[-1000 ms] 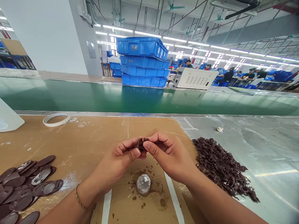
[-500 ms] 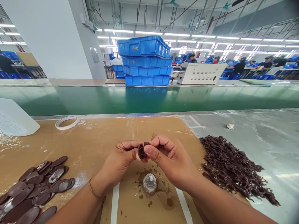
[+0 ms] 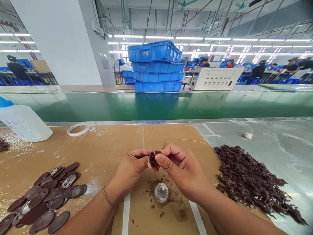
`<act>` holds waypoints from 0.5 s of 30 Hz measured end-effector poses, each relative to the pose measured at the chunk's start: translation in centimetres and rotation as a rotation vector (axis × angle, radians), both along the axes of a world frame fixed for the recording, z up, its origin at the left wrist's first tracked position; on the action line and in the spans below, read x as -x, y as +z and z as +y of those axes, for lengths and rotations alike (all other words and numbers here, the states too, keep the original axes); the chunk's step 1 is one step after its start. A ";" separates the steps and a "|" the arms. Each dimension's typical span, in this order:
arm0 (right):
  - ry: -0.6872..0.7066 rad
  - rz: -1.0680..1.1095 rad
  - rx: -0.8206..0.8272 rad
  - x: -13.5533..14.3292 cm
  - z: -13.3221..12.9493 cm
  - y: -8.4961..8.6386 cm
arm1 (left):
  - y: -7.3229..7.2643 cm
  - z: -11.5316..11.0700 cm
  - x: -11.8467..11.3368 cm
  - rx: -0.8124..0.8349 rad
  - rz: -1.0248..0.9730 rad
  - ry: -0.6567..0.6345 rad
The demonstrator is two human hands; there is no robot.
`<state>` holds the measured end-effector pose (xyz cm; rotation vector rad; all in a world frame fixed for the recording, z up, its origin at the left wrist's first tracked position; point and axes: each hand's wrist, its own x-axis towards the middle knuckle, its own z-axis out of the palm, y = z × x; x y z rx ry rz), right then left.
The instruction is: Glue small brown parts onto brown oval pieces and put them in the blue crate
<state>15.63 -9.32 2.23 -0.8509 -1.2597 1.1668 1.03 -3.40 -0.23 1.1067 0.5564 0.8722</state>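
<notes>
My left hand [image 3: 130,168] is closed, pinching a small dark brown rounded piece [image 3: 152,160] between thumb and fingers. On the other side of it, my right hand [image 3: 182,169] is closed too, with thumb and forefinger gripping a little dark brown bit [image 3: 157,152] at the piece's edge. Whether that bit is joined to the piece I cannot tell. Just below both hands stands a small clear glass jar [image 3: 161,193], with wet spots around it. Flat oval dark brown pieces [image 3: 41,220], some with shiny centres, lie by my left forearm. A heap of thin, twisted dark brown pieces [image 3: 249,176] lies to the right.
A roll of white tape [image 3: 78,129] and a translucent jug [image 3: 26,125] with a blue cap are at the back left. Beyond the brown board [image 3: 117,137] runs a green belt [image 3: 105,106]. Stacked blue crates [image 3: 156,76] and a white metal box [image 3: 216,78] stand behind it.
The whole view has shifted slightly, so things appear a little farther right. Both hands keep their pinch on the small brown piece, with hardly any change in the fingers.
</notes>
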 end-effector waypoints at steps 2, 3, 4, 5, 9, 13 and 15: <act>0.002 0.004 0.004 0.0 0.0 0.1 | -0.1 0.0 0.0 -0.008 -0.006 0.007; 0.005 0.006 0.005 0.0 0.0 0.1 | -0.1 0.0 0.0 -0.007 -0.012 0.007; 0.008 0.008 0.005 0.0 0.0 0.2 | -0.2 0.0 -0.1 -0.004 -0.021 0.006; 0.011 0.005 0.006 0.0 0.1 0.2 | -0.2 0.0 -0.1 -0.001 -0.031 0.004; -0.036 -0.105 -0.015 0.0 0.1 0.2 | -0.2 -0.1 -0.4 0.072 -0.098 0.010; -0.202 -0.343 -0.087 -0.9 0.1 -0.5 | 0.6 -0.5 -0.8 0.164 -0.123 0.064; -0.207 -0.425 -0.096 -1.5 0.5 -1.4 | 0.8 -0.4 -1.1 0.176 -0.118 0.084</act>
